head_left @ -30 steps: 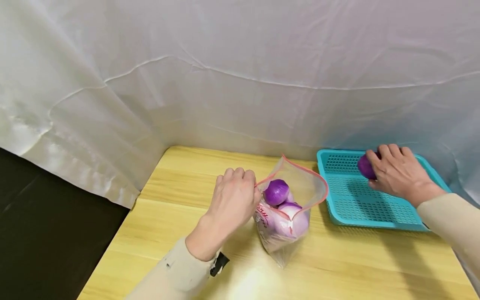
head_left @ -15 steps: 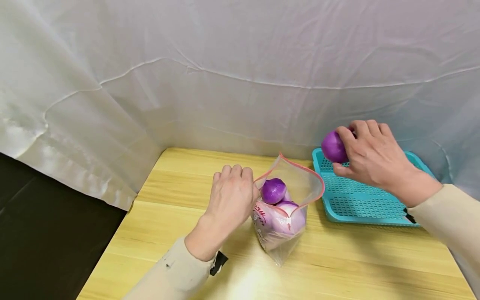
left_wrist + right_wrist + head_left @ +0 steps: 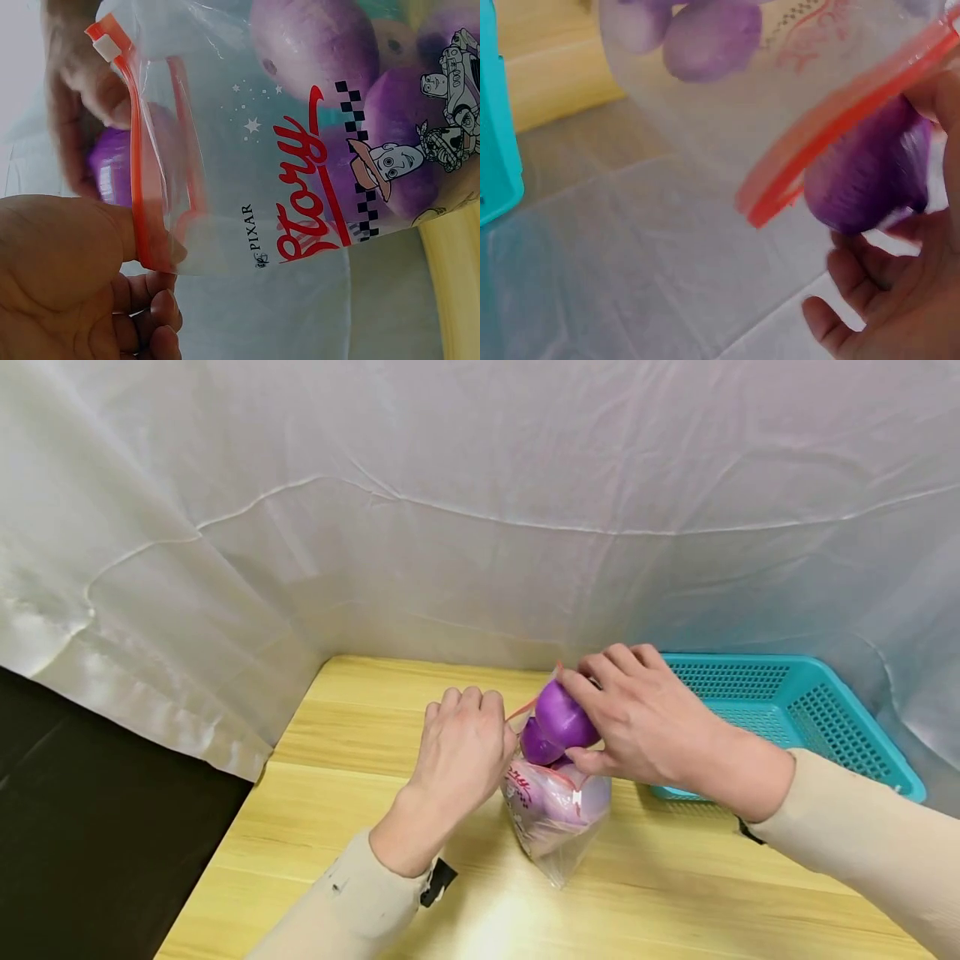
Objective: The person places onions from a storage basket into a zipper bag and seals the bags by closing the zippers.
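Note:
A clear zip bag (image 3: 555, 852) with a red-edged mouth and printed cartoon figures stands on the table, holding several purple onions (image 3: 319, 49). My left hand (image 3: 461, 747) pinches the left side of its mouth between thumb and fingers. At the opening, my right hand (image 3: 648, 718) grips another purple onion (image 3: 564, 716) from its right side. That onion is just above a dark purple onion (image 3: 536, 745) inside the bag; whether the two touch I cannot tell. In the left wrist view, a white slider (image 3: 107, 47) sits at one end of the red zip strip (image 3: 137, 172).
A turquoise perforated basket (image 3: 862, 718) stands on the right of the wooden table (image 3: 337, 768), partly behind my right forearm. Pale cloth (image 3: 465, 568) hangs along the back. The table's left edge borders a dark area (image 3: 90, 827).
My right hand has lifted the purple onion out of the basket and carried it left to the bag's mouth. My left hand keeps its hold on the bag, almost still.

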`<action>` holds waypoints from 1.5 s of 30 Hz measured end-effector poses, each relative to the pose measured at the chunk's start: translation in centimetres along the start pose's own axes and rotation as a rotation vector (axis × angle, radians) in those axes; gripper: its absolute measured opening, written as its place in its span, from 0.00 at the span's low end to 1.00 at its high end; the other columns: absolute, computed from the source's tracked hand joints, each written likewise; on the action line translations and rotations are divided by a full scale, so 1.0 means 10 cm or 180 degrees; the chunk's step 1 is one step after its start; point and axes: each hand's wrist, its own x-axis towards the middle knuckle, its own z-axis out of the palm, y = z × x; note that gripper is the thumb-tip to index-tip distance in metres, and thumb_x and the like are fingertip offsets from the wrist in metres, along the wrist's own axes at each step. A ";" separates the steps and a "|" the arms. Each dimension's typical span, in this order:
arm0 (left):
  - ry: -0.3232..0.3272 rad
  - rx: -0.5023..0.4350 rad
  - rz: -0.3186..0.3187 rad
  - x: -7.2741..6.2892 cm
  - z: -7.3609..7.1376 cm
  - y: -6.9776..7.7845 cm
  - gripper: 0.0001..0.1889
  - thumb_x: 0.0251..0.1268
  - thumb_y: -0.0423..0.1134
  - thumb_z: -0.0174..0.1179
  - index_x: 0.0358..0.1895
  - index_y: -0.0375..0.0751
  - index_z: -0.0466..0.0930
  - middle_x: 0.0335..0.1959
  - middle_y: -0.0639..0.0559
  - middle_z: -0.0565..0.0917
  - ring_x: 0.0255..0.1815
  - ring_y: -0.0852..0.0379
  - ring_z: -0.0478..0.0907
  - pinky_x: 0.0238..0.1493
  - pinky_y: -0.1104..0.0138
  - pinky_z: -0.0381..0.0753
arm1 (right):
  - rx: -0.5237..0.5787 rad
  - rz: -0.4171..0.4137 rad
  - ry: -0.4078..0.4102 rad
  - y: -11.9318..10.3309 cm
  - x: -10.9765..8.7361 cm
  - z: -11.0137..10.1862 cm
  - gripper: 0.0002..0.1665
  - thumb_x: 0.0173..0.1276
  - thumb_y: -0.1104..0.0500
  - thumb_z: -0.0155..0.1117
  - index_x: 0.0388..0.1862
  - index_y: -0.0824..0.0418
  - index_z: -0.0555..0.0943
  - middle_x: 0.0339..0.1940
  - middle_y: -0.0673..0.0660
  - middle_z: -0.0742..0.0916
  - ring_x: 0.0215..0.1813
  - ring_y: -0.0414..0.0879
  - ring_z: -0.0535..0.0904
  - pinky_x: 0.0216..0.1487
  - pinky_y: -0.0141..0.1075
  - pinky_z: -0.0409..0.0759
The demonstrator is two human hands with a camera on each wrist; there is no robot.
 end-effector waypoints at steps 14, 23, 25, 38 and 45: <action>-0.0015 -0.0076 -0.0039 -0.01 0.00 -0.03 0.09 0.63 0.36 0.62 0.26 0.43 0.74 0.22 0.51 0.72 0.26 0.48 0.69 0.27 0.61 0.61 | -0.0575 0.0054 -0.0513 0.04 -0.08 -0.06 0.35 0.54 0.30 0.77 0.39 0.59 0.80 0.31 0.56 0.80 0.40 0.58 0.75 0.42 0.50 0.68; -0.0010 -0.0110 -0.0044 -0.03 -0.01 -0.04 0.10 0.64 0.36 0.62 0.26 0.43 0.73 0.22 0.51 0.71 0.25 0.49 0.67 0.27 0.62 0.61 | -0.0543 0.0348 0.0071 0.18 -0.30 -0.04 0.28 0.54 0.49 0.80 0.26 0.60 0.68 0.20 0.53 0.70 0.26 0.53 0.66 0.32 0.44 0.61; -0.0008 -0.0126 -0.0045 -0.03 -0.01 -0.04 0.10 0.63 0.36 0.62 0.25 0.43 0.73 0.22 0.51 0.70 0.25 0.49 0.67 0.27 0.62 0.60 | -0.0499 0.0434 0.0091 0.21 -0.35 -0.04 0.29 0.55 0.50 0.79 0.23 0.58 0.65 0.18 0.51 0.67 0.24 0.51 0.63 0.31 0.43 0.58; -0.0504 -0.0377 -0.0348 0.04 -0.13 0.04 0.10 0.66 0.42 0.59 0.28 0.46 0.72 0.23 0.53 0.72 0.26 0.50 0.68 0.30 0.61 0.64 | 0.0266 0.0919 -0.0039 0.16 -0.16 0.08 0.16 0.61 0.63 0.60 0.17 0.52 0.66 0.15 0.46 0.66 0.21 0.45 0.61 0.31 0.40 0.53; -0.0549 -0.0286 -0.0430 0.06 -0.17 0.11 0.09 0.66 0.43 0.61 0.29 0.46 0.74 0.23 0.54 0.73 0.25 0.51 0.67 0.30 0.61 0.63 | 0.0551 0.1079 -0.0140 0.13 0.08 0.17 0.13 0.70 0.58 0.59 0.23 0.54 0.76 0.19 0.49 0.76 0.27 0.50 0.73 0.34 0.44 0.66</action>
